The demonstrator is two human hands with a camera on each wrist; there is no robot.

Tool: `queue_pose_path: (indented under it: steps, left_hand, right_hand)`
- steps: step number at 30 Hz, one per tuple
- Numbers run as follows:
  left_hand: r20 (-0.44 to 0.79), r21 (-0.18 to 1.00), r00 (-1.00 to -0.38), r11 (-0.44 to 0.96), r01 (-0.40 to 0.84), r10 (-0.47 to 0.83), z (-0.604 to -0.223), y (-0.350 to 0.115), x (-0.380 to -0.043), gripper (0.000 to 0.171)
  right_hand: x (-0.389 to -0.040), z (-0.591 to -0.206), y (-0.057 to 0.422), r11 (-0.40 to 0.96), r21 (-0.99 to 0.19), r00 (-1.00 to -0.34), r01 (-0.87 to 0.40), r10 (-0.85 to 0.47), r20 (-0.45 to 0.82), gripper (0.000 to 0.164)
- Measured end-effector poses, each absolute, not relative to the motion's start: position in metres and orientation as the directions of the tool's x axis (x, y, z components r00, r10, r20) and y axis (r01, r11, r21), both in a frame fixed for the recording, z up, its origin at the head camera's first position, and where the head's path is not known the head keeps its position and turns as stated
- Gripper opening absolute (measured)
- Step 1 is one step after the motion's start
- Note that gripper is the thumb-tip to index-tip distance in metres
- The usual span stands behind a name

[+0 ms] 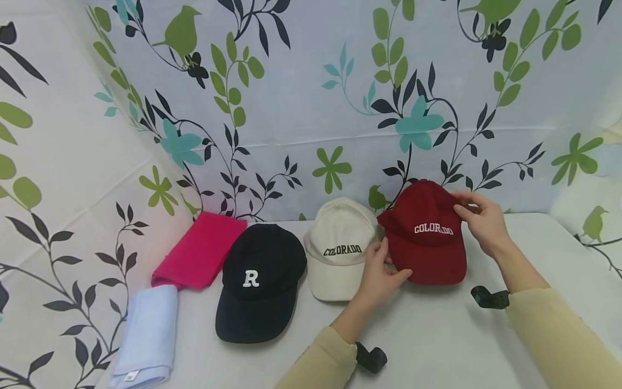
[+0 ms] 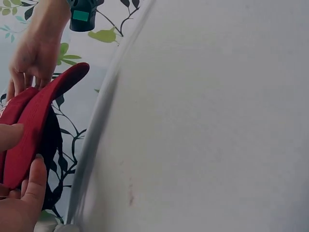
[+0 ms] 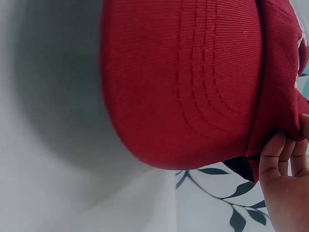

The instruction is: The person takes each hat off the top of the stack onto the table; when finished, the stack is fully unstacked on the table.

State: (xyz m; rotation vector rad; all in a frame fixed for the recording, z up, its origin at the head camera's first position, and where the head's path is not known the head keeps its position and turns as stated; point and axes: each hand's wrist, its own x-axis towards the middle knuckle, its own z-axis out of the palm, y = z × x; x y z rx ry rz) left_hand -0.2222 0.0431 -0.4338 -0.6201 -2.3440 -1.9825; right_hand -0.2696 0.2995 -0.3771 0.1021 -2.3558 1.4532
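A red baseball cap (image 1: pixel 428 259) with COLORADO in white letters is held between both hands at the right of the row, its brim toward me. My left hand (image 1: pixel 378 276) grips the left side of its brim, thumb on top and fingers beneath, as the left wrist view shows on the red brim (image 2: pixel 34 128). With thumb and fingertips my right hand (image 1: pixel 483 222) pinches the right side of the crown. In the right wrist view the stitched brim (image 3: pixel 193 87) stands over a shadow on the white surface. A cream COLORADO cap (image 1: pixel 342 229) sits just left of it, partly behind my left hand.
A black cap (image 1: pixel 262 302) with a white R lies left of the cream one. Farther left are a folded pink cloth (image 1: pixel 204 248) and a folded light blue cloth (image 1: pixel 148 329). A patterned curtain (image 1: pixel 301 97) rises behind the white table (image 1: pixel 437 340).
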Motion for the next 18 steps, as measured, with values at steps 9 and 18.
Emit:
queue_pose_path:
  steps: [9, 18]
  left_hand:
    - [0.137, 0.975, -0.946, 0.126, 0.181, 0.295, -0.439, 0.050, -0.220, 0.089]
    - [0.091, 0.958, -0.954, 0.236, 0.162, 0.286, -0.446, 0.052, -0.220, 0.084]
  right_hand:
    - [-0.273, -0.387, 0.305, 0.479, -0.859, -0.959, -0.181, 0.109, 0.263, 0.040]
    - [-0.273, -0.392, 0.307, 0.558, -0.823, -0.976, -0.106, 0.098, 0.193, 0.042]
